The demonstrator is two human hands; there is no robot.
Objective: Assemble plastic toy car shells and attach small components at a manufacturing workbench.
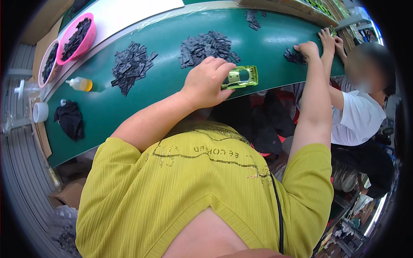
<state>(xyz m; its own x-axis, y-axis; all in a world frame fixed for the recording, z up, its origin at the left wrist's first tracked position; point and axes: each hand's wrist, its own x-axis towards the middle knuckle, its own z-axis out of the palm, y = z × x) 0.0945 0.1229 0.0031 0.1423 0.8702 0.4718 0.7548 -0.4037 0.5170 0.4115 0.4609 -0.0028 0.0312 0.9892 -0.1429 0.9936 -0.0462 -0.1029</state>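
Observation:
My left hand [209, 79] grips a shiny green toy car body [241, 76] by one end, above the near edge of the green table. The car body has cut-out window openings, and its gripped end is hidden by my fingers. Stretched far to the right, my right hand [308, 49] is closed, with its fingers curled at a small pile of black flat pieces [294, 56]. What those fingers hold, if anything, is hidden. Just beyond my left hand lies a large pile of black flat pieces [205, 46].
Another pile of black pieces [130, 64] lies left on the table. Farther left are a pink basket [91, 38] of black parts, a bottle of yellow liquid [80, 84] and a black cloth [69, 120]. At the right, a co-worker's hand [328, 42] works close to mine.

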